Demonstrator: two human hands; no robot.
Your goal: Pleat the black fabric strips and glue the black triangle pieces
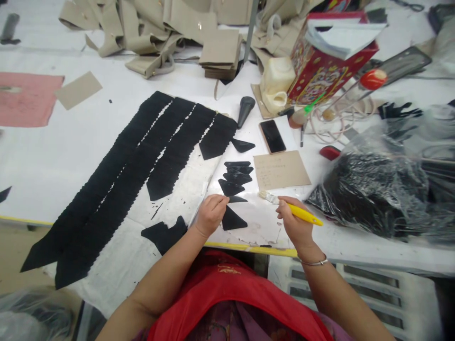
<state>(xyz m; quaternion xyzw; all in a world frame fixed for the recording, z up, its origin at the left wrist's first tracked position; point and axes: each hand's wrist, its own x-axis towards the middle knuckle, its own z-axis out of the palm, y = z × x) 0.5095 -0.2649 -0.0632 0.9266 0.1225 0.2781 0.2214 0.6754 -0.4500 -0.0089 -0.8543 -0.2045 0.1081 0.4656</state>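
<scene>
My right hand (295, 225) is closed around the yellow handle of a brush (302, 214), its pale bristles pointing left just above the white tabletop. My left hand (212, 214) is closed in a pinch at the left end of a narrow black cut piece (237, 199); the fingers hide part of it. Just below lies a larger pointed black piece (234, 219). Several small black pieces (237, 177) overlap in a column above the left hand. Another black offcut (165, 235) rests by the left forearm.
Long black zigzag-edged strips (117, 175) cover the table's left. Right of the pieces are a phone (273, 136), a brown card (282, 169) and a plastic-wrapped black bundle (373, 184). A red box (329, 61), a jug (279, 78) and beige parts (142, 28) stand behind.
</scene>
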